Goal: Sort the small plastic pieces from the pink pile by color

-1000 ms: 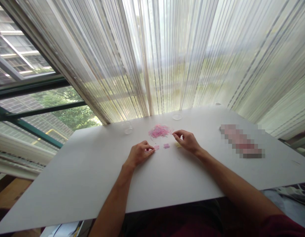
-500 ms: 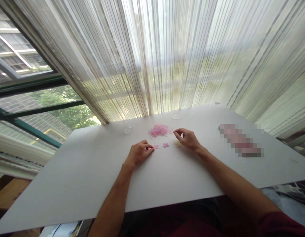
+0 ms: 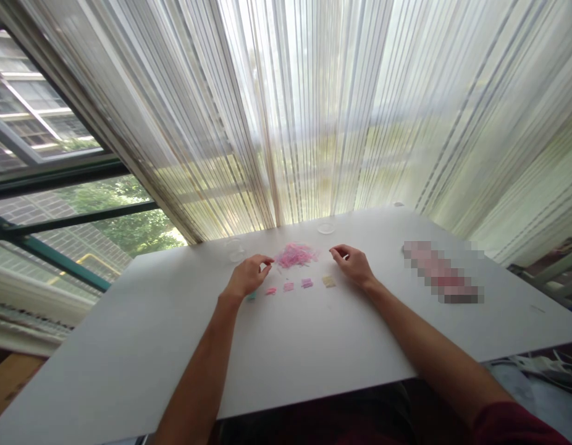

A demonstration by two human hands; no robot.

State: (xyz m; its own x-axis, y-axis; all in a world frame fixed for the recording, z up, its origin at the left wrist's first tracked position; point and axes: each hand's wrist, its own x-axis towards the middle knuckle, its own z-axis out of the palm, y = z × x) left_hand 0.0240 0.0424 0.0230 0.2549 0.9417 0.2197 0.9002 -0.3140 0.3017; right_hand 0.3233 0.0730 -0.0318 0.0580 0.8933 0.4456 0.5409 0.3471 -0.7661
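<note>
A loose heap of thin pink and purple pieces (image 3: 295, 254) lies on the white table. At its left edge is my left hand (image 3: 249, 275), thumb and forefinger apart, with nothing visible between them. To the right of the heap, my right hand (image 3: 354, 264) is curled with thumb and forefinger close together; anything between them is too small to make out. Nearer to me runs a row of small sorted groups: teal pieces (image 3: 251, 296) partly under my left hand, red pieces (image 3: 271, 291), pink pieces (image 3: 288, 287), purple pieces (image 3: 307, 283) and pale yellow pieces (image 3: 329, 282).
Behind the heap, a clear round dish or lid (image 3: 326, 228) and another clear container (image 3: 236, 252) stand near the table's back edge. A blurred-out pinkish object (image 3: 441, 272) lies to the right. Sheer striped curtains (image 3: 304, 123) hang just beyond the table (image 3: 175, 346).
My left hand has moved from the pink group up and left to the heap's edge, its fingers parting. The red and teal groups now show. My right hand stays near the heap's right side.
</note>
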